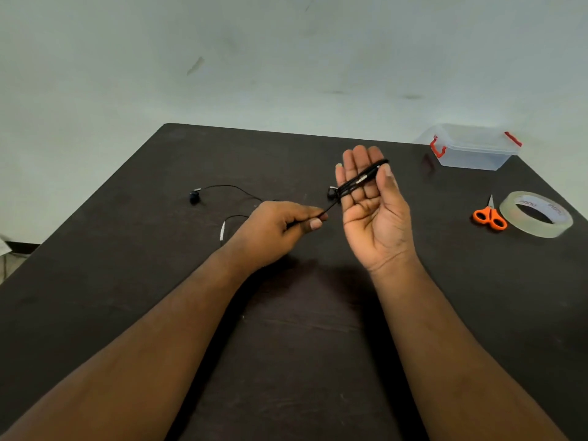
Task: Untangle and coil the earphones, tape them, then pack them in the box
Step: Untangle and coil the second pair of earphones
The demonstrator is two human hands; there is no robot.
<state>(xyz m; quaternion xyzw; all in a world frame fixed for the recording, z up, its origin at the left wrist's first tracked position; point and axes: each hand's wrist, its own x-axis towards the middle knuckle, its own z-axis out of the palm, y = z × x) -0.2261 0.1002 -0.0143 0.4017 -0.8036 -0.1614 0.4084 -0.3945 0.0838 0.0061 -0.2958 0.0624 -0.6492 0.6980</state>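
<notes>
Black earphones (359, 179) are wound in several turns across the straight fingers of my right hand (372, 205), which is raised palm up, thumb pressing the turns. One earbud hangs at the hand's left edge. My left hand (280, 229) pinches the loose cable just left of it. The rest of the cable trails on the dark table (286, 345) to a second earbud (194, 196) and a white plug piece (222, 232). A roll of clear tape (536, 214) lies at the right, and the clear plastic box (471, 146) with red latches stands at the back right.
Orange-handled scissors (490, 216) lie just left of the tape roll. The table's far edge runs close behind the box, with a pale wall beyond. The left table edge drops off near a bit of floor.
</notes>
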